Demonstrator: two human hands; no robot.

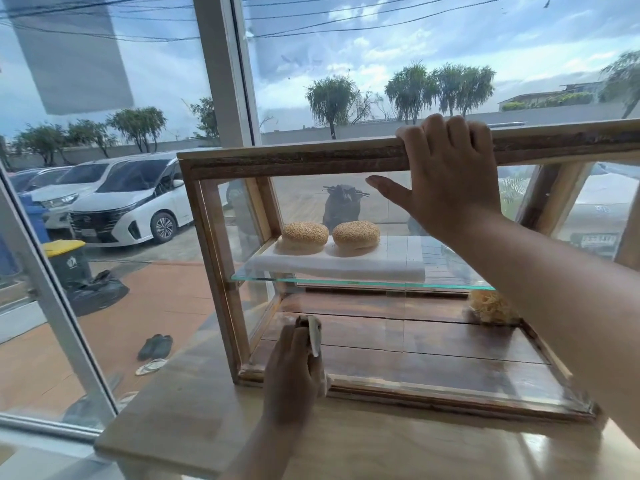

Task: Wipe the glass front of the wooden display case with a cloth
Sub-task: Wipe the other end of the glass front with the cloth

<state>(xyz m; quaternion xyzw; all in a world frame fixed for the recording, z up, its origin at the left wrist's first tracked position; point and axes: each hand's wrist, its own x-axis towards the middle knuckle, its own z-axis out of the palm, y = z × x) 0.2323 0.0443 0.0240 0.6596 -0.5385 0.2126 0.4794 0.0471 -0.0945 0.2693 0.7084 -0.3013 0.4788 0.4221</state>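
Pale counter [190, 410] by window [104, 81]: wooden display case [216, 261] — two sesame buns [304, 235] on its glass shelf [346, 282]. Left hand [292, 375] clutching cloth [314, 332] against glass front [433, 344], seven o'clock; right hand [450, 181] hooked over top rail [294, 161], one o'clock.

We record a pale wooden surface [173, 420] set against large windows, with a white window frame [221, 71] dividing the panes. Lighting is bright daylight under a cloudy blue sky [485, 39]. Beyond the glass we list:
- white vans [131, 199] parked in a row
- a yellow-lidded bin [67, 258]
- a black bag [97, 292] just beside it
- dark shoes [156, 346] on reddish paving [173, 306]
- trees [330, 98]
- overhead wires [346, 15]
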